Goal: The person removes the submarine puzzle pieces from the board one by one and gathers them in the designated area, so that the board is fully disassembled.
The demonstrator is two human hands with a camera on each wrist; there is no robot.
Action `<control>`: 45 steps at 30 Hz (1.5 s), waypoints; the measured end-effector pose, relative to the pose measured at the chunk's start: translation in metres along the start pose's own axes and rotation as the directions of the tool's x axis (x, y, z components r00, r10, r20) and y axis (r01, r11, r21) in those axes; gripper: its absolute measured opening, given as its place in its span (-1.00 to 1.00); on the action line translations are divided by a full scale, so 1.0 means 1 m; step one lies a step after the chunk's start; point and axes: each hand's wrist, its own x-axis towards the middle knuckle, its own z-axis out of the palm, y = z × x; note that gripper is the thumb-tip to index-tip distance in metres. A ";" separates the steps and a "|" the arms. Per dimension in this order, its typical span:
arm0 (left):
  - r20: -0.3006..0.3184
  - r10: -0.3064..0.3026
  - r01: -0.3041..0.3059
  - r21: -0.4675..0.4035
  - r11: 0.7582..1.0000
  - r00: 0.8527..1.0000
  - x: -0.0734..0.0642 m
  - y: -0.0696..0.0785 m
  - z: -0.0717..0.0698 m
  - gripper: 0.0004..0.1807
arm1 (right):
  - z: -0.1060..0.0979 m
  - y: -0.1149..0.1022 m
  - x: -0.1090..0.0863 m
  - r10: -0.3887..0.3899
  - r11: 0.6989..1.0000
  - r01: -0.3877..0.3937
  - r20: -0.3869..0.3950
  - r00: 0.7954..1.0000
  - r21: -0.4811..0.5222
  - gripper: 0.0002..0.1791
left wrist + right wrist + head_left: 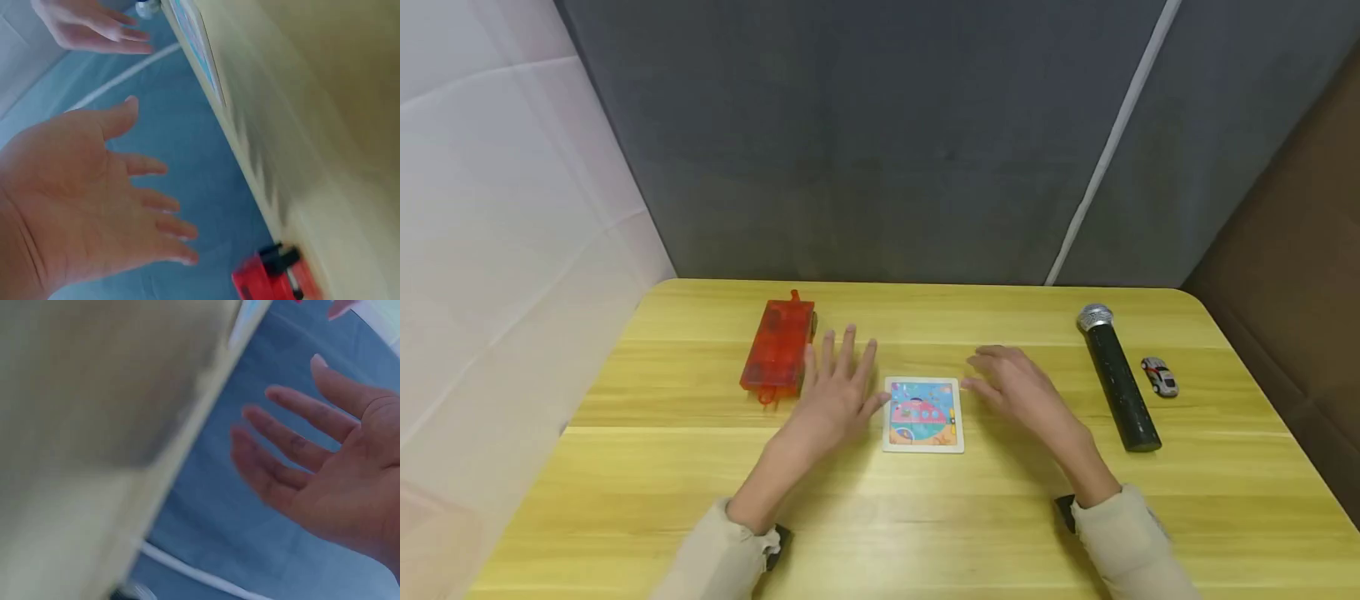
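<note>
The square picture panel (923, 415) lies flat on the table just below the centre of the head view, between the two hands; its plain white border frames a glossy-looking print of a pink submarine with round windows in blue water, over an orange seabed, and any lettering on it is too small to read. The left hand (831, 404), left of the panel, is open with straight, fanned fingers, raised above the table, its thumb tip overlapping the panel's left edge in the head view. The right hand (1018, 387), right of the panel, is also raised and open, its fingers relaxed and slightly bent. Left of centre sits a boxy red object (778, 346) of see-through plastic, darker shapes showing through its body and small projections at both ends. At the right of the frame, a microphone (1120, 383) lies aslant, with a silver mesh head and a black, speckled cylindrical handle; beside it stands a toy car (1160, 377), pale with dark and red markings too small to read. The table (910, 517) has yellowish wood grain and rounded far corners; behind it, across the top, hangs a dark grey backdrop (850, 150) crossed by a slanting white strip (1112, 150).
</note>
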 end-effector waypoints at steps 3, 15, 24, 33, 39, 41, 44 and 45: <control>0.079 0.091 -0.086 -0.066 0.994 0.993 0.008 0.006 0.023 -0.05 | 0.008 0.004 0.010 -0.026 0.990 0.014 0.085 0.996 0.137 -0.66; 0.300 0.270 -0.200 -0.243 0.949 0.915 -0.004 0.047 0.026 -0.18 | 0.009 0.006 0.023 -0.098 0.981 0.060 0.205 0.974 0.184 -0.74; 0.295 0.284 -0.243 -0.169 0.955 0.912 -0.003 0.041 0.037 -0.20 | 0.009 0.004 0.032 -0.108 0.974 0.054 0.244 0.964 0.220 -0.77; 0.252 0.277 -0.246 -0.146 0.958 0.927 0.001 0.038 0.048 -0.38 | 0.016 -0.004 0.038 -0.068 0.986 0.034 0.206 0.976 0.164 -0.80; 0.254 0.254 -0.237 -0.097 0.967 0.933 -0.001 0.041 0.048 -0.40 | 0.022 -0.010 0.037 -0.029 0.992 0.006 0.186 0.982 0.125 -0.86; 0.257 0.251 -0.238 -0.082 0.968 0.933 -0.001 0.042 0.048 -0.40 | 0.023 -0.011 0.037 -0.018 0.992 -0.005 0.185 0.983 0.123 -0.87; 0.262 0.250 -0.233 -0.093 0.968 0.932 -0.002 0.042 0.046 -0.40 | 0.023 -0.013 0.036 -0.007 0.992 -0.017 0.180 0.984 0.128 -0.90; 0.264 0.248 -0.230 -0.099 0.968 0.932 -0.002 0.042 0.046 -0.40 | 0.023 -0.014 0.036 -0.006 0.991 -0.017 0.176 0.984 0.132 -0.91</control>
